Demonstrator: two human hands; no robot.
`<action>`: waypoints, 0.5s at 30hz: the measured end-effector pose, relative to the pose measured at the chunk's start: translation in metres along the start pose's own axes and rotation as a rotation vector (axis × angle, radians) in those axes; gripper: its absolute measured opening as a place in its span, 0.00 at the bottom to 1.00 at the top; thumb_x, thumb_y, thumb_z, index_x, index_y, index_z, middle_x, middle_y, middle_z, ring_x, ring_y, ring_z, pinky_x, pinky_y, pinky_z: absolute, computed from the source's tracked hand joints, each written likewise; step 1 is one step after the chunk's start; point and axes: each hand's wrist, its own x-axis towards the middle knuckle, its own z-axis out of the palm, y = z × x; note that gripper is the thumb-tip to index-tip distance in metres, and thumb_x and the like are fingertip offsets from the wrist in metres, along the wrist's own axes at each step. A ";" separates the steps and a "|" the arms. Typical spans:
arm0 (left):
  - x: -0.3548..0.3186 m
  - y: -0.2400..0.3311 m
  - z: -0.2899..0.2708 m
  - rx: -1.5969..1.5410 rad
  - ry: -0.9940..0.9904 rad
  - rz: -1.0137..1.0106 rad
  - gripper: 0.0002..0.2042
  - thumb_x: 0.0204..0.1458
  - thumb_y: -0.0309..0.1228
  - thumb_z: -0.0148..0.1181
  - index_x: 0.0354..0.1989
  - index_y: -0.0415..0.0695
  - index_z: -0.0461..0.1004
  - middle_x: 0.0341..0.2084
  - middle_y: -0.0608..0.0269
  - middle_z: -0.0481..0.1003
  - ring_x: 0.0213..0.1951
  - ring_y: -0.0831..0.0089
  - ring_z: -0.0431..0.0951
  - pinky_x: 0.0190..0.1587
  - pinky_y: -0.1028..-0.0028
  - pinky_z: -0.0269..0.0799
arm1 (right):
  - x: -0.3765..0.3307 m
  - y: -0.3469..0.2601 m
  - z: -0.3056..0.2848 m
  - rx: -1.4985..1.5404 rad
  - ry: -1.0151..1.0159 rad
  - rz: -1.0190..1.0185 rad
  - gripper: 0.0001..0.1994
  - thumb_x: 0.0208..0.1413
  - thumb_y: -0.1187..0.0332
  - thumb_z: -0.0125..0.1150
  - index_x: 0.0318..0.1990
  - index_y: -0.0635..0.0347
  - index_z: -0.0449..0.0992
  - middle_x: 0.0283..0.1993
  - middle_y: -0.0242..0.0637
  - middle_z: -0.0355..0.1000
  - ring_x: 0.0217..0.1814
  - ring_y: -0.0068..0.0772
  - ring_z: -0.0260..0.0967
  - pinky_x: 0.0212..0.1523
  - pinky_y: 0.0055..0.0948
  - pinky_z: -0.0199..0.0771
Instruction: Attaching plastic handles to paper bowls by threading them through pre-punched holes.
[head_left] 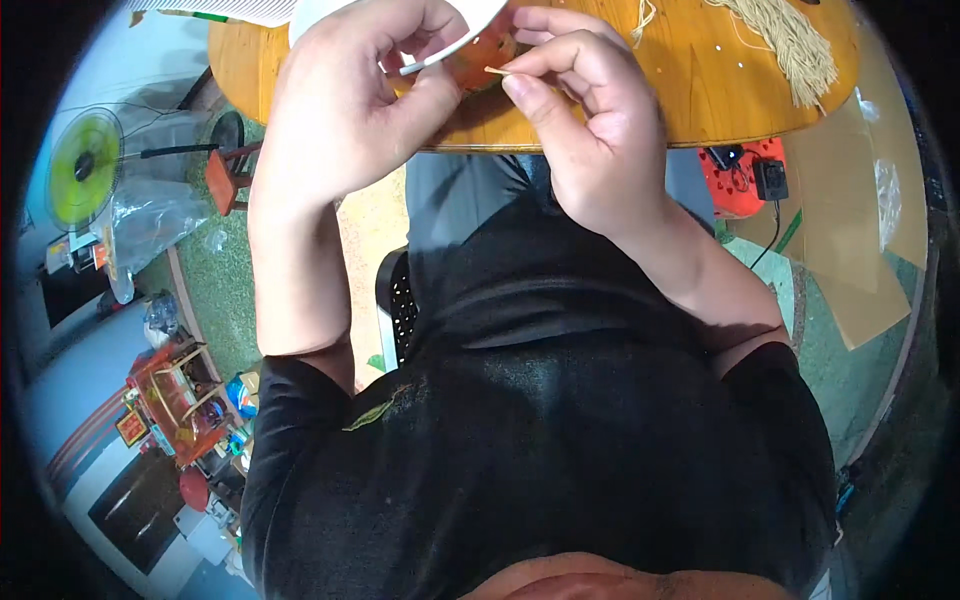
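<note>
At the table's near edge, my left hand [345,105] is closed on the rim of a white object with a curved edge [462,42], thumb below and fingers over it. The hand covers much of this object, so its kind does not show. Something reddish-orange [485,62] shows beneath the rim, partly hidden. To the right, my right hand [590,115] pinches the end of a short, thin, pale-yellow strand [495,71] between thumb and forefinger. The strand's tip points toward the white rim and my left thumb.
A bundle of beige braided cords [790,50] lies on the wooden table [690,95] at the right. A white ribbed piece [225,10] is at the upper left. A green fan [84,168] stands left; cardboard [850,290] and a red stool with black adapters [735,185] are right.
</note>
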 end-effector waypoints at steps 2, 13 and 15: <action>0.007 0.018 -0.001 0.001 0.010 -0.153 0.07 0.50 0.20 0.66 0.29 0.40 0.72 0.22 0.61 0.72 0.25 0.74 0.71 0.29 0.75 0.66 | 0.004 0.011 -0.001 -0.058 0.009 0.036 0.05 0.58 0.76 0.66 0.37 0.66 0.75 0.56 0.58 0.73 0.59 0.50 0.74 0.61 0.40 0.71; 0.003 0.003 0.014 0.103 0.101 -0.116 0.06 0.50 0.21 0.68 0.34 0.39 0.76 0.25 0.66 0.76 0.31 0.78 0.75 0.35 0.77 0.70 | -0.015 0.035 0.002 -0.020 0.027 -0.157 0.05 0.56 0.73 0.69 0.35 0.63 0.79 0.53 0.49 0.77 0.54 0.45 0.76 0.59 0.39 0.72; 0.008 0.012 0.016 0.161 0.131 -0.162 0.12 0.43 0.23 0.74 0.27 0.41 0.73 0.21 0.64 0.72 0.24 0.75 0.71 0.28 0.75 0.66 | -0.015 0.034 0.001 -0.029 0.035 -0.158 0.05 0.55 0.73 0.70 0.35 0.63 0.79 0.52 0.48 0.78 0.54 0.44 0.77 0.57 0.38 0.73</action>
